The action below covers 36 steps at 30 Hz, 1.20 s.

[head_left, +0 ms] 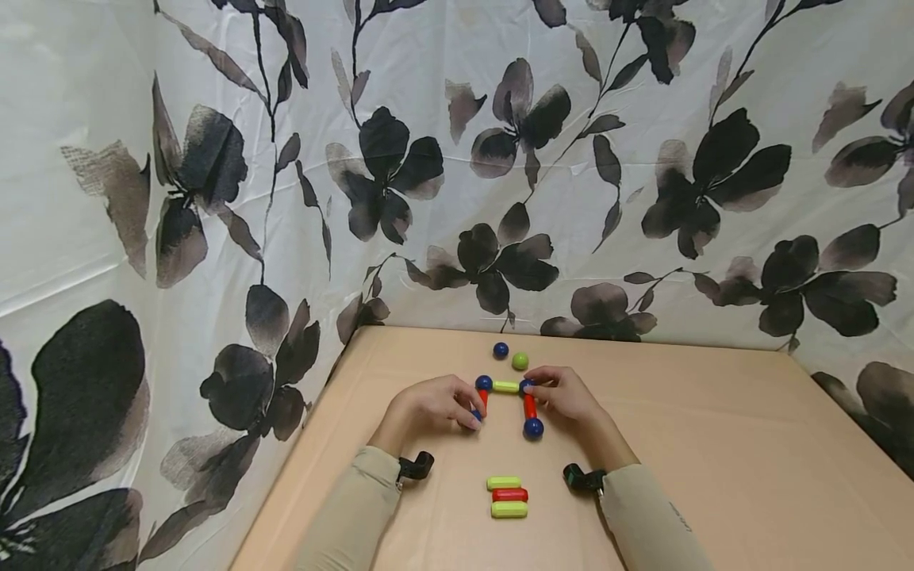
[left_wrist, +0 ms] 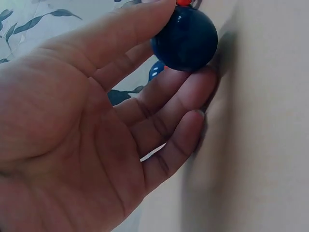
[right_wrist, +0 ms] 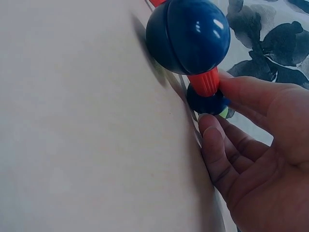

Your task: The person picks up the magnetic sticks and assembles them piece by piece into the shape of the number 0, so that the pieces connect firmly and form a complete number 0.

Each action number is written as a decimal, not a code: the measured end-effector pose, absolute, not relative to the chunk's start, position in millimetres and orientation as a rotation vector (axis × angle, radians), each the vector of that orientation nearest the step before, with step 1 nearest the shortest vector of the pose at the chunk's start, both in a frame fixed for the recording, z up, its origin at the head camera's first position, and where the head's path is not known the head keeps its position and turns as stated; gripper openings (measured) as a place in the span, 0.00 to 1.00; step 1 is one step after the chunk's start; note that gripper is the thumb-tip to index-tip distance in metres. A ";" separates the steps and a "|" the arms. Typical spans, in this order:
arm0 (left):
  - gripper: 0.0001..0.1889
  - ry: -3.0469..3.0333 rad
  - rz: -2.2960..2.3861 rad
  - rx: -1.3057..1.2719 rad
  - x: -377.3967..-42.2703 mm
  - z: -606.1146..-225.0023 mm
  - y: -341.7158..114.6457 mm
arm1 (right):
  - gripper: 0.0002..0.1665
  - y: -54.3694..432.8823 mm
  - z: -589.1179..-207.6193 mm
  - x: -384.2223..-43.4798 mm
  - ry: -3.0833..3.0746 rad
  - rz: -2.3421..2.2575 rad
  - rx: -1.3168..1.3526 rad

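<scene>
A U-shaped figure of toy building rods and balls lies on the table. Its yellow-green rod [head_left: 506,387] spans the far side between two blue balls, and a red rod [head_left: 530,406] runs from each toward the near side. My left hand [head_left: 439,400] pinches the blue ball [left_wrist: 186,41] at the near end of the left red rod [head_left: 482,402], thumb against one side and fingers against the other. At the far right corner, my right hand [head_left: 567,392] holds a blue ball [right_wrist: 205,101] with thumb and fingers. The near right blue ball [head_left: 532,429] is untouched.
Behind the figure sit a loose blue ball [head_left: 501,350] and a green ball [head_left: 520,362]. Nearer, between the forearms, a red rod [head_left: 510,495] lies between two yellow-green rods [head_left: 509,511]. A floral cloth [head_left: 457,198] hangs behind the table [head_left: 678,412].
</scene>
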<state>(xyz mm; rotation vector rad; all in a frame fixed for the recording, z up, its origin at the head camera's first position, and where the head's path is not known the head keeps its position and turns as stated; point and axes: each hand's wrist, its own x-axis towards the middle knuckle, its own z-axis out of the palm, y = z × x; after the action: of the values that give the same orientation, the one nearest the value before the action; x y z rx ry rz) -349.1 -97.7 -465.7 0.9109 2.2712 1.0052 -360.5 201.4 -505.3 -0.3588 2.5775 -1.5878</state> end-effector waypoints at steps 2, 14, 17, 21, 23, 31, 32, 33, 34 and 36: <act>0.11 2.281 1.003 0.914 -348.4 -466.4 -95.3 | 0.17 201.8 -505.5 -360.6 2.573 -1.597 -0.356; 0.19 2.430 0.931 0.782 -342.1 -465.5 -80.2 | 0.18 203.0 -504.8 -362.1 2.576 -1.597 -0.376; 0.18 2.451 0.910 0.780 -341.3 -464.6 -78.2 | 0.17 202.9 -504.9 -362.6 2.581 -1.597 -0.374; 0.16 2.438 0.951 0.780 -341.2 -466.3 -78.7 | 0.17 203.3 -506.1 -362.4 2.569 -1.602 -0.385; 0.16 2.432 0.981 0.774 -341.6 -467.2 -79.9 | 0.16 203.0 -506.6 -362.2 2.560 -1.610 -0.377; 0.15 2.417 1.019 0.778 -343.0 -468.1 -81.0 | 0.16 203.9 -507.6 -363.6 2.552 -1.615 -0.393; 0.15 2.420 1.017 0.782 -343.0 -468.3 -80.7 | 0.16 204.0 -507.5 -363.7 2.551 -1.617 -0.391; 0.15 2.425 1.015 0.785 -342.9 -468.6 -80.3 | 0.16 204.1 -507.4 -364.0 2.549 -1.618 -0.389; 0.15 2.430 1.012 0.790 -342.8 -468.6 -79.9 | 0.16 204.3 -507.4 -364.2 2.549 -1.618 -0.394; 0.15 2.440 1.003 0.801 -342.6 -468.6 -79.0 | 0.16 204.6 -507.7 -364.7 2.550 -1.617 -0.400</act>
<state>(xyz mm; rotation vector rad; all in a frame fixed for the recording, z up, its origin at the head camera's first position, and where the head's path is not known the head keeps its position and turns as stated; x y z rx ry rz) -342.6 -79.0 -468.6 0.8008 2.4400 1.0031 -364.7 204.6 -507.7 -0.4000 2.5504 -1.6168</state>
